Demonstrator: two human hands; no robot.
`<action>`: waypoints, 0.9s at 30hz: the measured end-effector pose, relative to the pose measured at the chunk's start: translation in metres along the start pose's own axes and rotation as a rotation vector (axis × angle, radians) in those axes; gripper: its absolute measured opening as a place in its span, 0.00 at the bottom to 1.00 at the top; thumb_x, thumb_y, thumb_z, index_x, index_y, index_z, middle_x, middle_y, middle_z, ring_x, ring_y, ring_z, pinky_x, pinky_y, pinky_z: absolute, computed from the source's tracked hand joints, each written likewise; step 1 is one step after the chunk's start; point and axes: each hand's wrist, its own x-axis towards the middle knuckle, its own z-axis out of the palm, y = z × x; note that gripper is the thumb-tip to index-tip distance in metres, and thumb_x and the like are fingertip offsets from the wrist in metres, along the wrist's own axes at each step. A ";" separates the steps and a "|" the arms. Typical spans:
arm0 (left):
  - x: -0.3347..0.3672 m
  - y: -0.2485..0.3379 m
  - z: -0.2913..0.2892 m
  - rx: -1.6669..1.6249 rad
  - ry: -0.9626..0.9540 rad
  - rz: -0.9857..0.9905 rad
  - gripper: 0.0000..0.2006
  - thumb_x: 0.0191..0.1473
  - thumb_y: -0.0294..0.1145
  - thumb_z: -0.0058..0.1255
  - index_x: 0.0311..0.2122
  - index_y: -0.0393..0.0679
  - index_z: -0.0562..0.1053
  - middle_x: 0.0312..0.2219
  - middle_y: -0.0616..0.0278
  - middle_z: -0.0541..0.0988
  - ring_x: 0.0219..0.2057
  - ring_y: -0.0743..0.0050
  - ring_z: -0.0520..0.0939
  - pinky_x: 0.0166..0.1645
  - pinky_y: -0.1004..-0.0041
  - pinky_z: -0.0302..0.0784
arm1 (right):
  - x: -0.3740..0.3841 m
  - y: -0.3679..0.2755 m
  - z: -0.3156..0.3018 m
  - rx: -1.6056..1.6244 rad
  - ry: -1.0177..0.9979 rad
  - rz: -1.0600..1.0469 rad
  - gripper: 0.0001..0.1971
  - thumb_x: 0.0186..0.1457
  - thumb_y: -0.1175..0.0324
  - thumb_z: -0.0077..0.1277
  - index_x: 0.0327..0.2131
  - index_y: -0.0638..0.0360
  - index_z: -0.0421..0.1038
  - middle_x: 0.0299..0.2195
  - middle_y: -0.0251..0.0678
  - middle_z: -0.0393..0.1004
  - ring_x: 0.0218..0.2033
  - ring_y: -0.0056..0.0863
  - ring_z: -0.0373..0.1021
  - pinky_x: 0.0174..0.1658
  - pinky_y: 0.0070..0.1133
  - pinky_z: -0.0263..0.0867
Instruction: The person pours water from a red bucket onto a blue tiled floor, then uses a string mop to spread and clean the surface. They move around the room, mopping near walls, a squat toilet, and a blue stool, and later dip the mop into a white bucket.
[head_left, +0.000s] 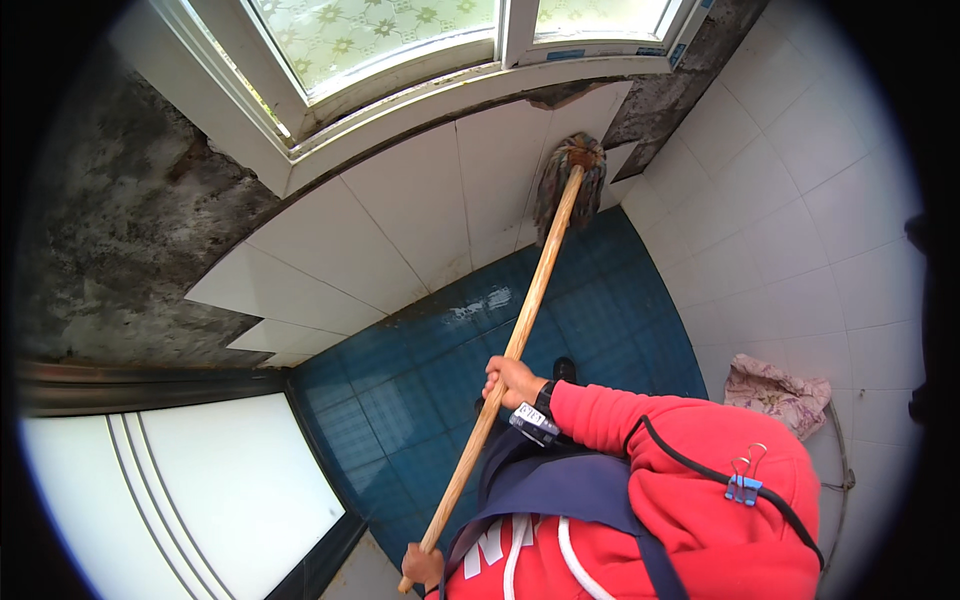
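Note:
A mop with a long wooden handle (545, 260) slants from the lower left up to the far wall. Its grey string head (570, 185) is lifted against the white wall tiles below the window, above the floor. My right hand (512, 380) is wrapped round the middle of the handle, with a dark band and a small device at that wrist. Near the bottom edge, my left hand (423, 567) grips the handle close to its end. My right arm is in a red sleeve, and a dark blue apron (560, 485) covers my front.
The blue tiled floor (370, 420) has a wet, shiny patch near the far wall. A framed window (390, 40) is above. At left stands a white panel door (180, 490) with a dark frame. A pink patterned cloth (775, 395) hangs by the right tiled wall (780, 210).

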 end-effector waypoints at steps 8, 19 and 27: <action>0.065 0.081 -0.031 -0.060 -0.043 0.087 0.06 0.29 0.29 0.48 0.17 0.45 0.64 0.13 0.59 0.70 0.18 0.55 0.72 0.24 0.61 0.65 | 0.035 -0.062 -0.032 0.084 -0.029 -0.107 0.09 0.42 0.73 0.43 0.14 0.56 0.56 0.10 0.32 0.56 0.11 0.27 0.56 0.20 0.29 0.62; 0.033 0.014 -0.064 0.269 0.311 0.070 0.05 0.34 0.30 0.48 0.15 0.47 0.65 0.12 0.63 0.69 0.16 0.59 0.71 0.22 0.63 0.64 | 0.076 0.026 -0.023 0.135 0.062 0.116 0.09 0.41 0.74 0.44 0.14 0.55 0.56 0.10 0.30 0.55 0.11 0.25 0.56 0.21 0.27 0.62; -0.045 -0.110 -0.197 0.591 0.114 -0.118 0.06 0.37 0.32 0.46 0.18 0.48 0.62 0.15 0.64 0.66 0.19 0.61 0.69 0.24 0.65 0.63 | 0.021 0.171 0.071 0.018 -0.107 0.567 0.11 0.43 0.73 0.44 0.14 0.55 0.55 0.11 0.29 0.56 0.14 0.25 0.58 0.28 0.28 0.65</action>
